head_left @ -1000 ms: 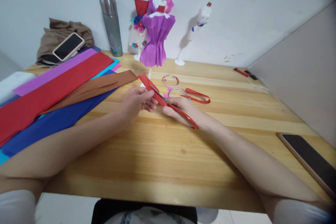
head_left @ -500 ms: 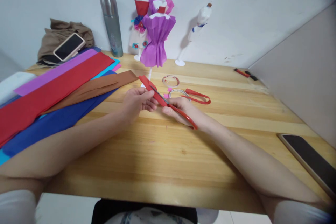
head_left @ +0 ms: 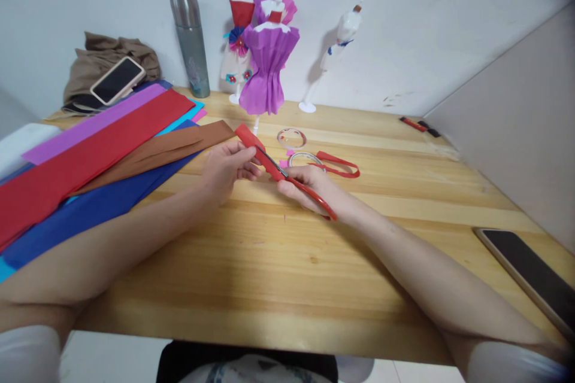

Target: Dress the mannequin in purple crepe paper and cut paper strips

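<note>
My left hand [head_left: 232, 167] pinches a small piece of folded red crepe paper [head_left: 248, 137] between thumb and fingers. Red-handled scissors [head_left: 314, 196] are gripped in my right hand [head_left: 308, 185], with their blades lying along the red paper and pointing up and left. Whether the blades are parted cannot be made out. Just beyond my right hand, a looped red paper strip [head_left: 339, 164] lies on the table beside a roll of tape [head_left: 305, 159]. Another tape ring [head_left: 291, 138] is a little farther back. Small pink scraps are near the rolls.
Folded crepe paper sheets in red [head_left: 99, 158], brown [head_left: 171, 149] and blue [head_left: 112, 206] cover the left side. Small dress stands, one with a purple dress [head_left: 268, 72], and a flask [head_left: 192, 48] stand along the wall. One phone [head_left: 530, 269] lies at right, another phone [head_left: 117, 81] at back left.
My left hand has shifted slightly left with its grip on the red paper. The scissors and my right hand stay almost in place.
</note>
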Tool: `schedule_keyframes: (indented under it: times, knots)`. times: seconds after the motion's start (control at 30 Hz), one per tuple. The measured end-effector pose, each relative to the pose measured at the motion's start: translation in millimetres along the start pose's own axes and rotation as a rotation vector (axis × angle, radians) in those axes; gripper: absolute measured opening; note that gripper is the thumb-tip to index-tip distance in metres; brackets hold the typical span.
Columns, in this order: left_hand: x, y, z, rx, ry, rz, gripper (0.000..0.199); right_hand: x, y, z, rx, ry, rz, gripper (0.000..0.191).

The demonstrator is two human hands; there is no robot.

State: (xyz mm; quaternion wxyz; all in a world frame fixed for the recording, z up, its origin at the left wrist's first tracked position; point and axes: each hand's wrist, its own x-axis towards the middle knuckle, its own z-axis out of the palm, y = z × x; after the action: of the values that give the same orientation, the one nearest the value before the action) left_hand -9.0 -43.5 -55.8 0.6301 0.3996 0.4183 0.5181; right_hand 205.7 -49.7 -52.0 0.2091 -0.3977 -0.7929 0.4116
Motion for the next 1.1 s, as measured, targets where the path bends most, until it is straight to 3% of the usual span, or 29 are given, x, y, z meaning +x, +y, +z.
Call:
schedule_keyframes:
  times: [0.87,1.1]
  knots:
    - [-3.8,-1.8,2.0,0.023,-0.112,-0.003,0.024,-7.2,-6.2,-8.3,0.031,-0.069,0.009,0.061]
    - [-6.1,-1.4,4.5,-0.012,-0.114,-0.075,0.024,-7.2,-10.5,-4.8,-0.003,-0.035,0.014,0.064]
